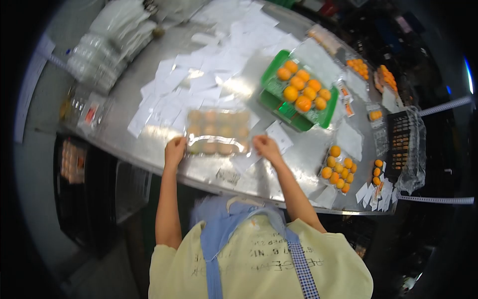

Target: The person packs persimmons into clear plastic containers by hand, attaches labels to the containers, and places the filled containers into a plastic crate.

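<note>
In front of me, a clear plastic fruit pack (pixel 218 130) lies at the near side of the metal table, with rows of round pale-orange fruit dulled under its lid. My left hand (pixel 174 150) pinches its left edge near the lower corner. At the opposite edge, my right hand (pixel 266 148) has its fingers closed on the pack's lower right side; the fingertips are small and blurred. Beyond my right hand stands a green crate (pixel 287 115), with orange fruit (pixel 303 103) in a clear tray on top. White paper slips (pixel 186 82) lie behind the pack.
The metal table (pixel 259 182) curves round my front. Stacked clear plastic trays (pixel 99 60) stand at the far left. To the right are an open tray of orange fruit (pixel 340 172), loose labels (pixel 383 194) and a black crate (pixel 401 139). Another black crate (pixel 74 184) sits below left.
</note>
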`<state>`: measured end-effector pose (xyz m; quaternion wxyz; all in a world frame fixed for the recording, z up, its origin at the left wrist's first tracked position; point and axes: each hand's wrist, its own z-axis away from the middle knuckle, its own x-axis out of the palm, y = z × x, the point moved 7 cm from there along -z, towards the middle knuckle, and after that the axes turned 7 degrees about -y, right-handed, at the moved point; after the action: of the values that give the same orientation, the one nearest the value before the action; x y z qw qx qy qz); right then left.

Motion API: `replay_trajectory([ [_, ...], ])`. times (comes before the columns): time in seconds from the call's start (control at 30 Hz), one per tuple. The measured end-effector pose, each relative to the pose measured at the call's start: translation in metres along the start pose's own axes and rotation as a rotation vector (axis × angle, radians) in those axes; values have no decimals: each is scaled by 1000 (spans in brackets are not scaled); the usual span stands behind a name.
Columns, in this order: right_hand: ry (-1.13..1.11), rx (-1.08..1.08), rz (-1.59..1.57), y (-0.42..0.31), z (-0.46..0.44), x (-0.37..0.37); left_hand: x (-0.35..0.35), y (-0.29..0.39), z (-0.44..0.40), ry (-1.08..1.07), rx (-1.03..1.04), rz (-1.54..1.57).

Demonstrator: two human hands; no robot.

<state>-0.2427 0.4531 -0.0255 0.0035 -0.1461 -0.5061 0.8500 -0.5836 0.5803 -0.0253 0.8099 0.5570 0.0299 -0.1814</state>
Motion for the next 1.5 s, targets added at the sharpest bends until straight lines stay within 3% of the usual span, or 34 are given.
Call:
replay_trajectory([
  [0.03,-33,47,89,0,-7,3,10,-2,-6,-161,-77,11],
  [0.1,-174,30,65,5,-22,14,11,-6,-14,-211,-113,52],
  [0.3,-270,171,-74,-6,-17,12,11,-1,-6,-378,-173,5],
  [0.4,-317,138,-52,-6,-12,12,11,-9,-7,-393,-169,-28],
  [0.7,-154,166,86,2,3,15,10,-8,-7,-326,-109,-184],
  [0.8,-147,109,59,13,-1,17,11,-16,-8,-338,-133,-125],
  [0.93,-52,-84,145,5,6,16,6,-28,-16,-276,27,-9],
  [1.1,-29,-209,100,-40,49,4,12,42,41,-257,7,384],
  [1.13,-54,-213,85,-45,60,0,12,38,42,-415,55,540],
  [1.23,-96,-269,31,-59,89,-13,18,64,76,-544,2,889],
  [1.37,-106,-379,-10,-59,129,-31,44,62,107,-492,53,693],
  [1.4,-108,-396,-6,-55,139,-36,55,52,112,-563,10,613],
  [1.5,13,-436,80,-34,180,-65,89,53,149,-535,-33,587],
])
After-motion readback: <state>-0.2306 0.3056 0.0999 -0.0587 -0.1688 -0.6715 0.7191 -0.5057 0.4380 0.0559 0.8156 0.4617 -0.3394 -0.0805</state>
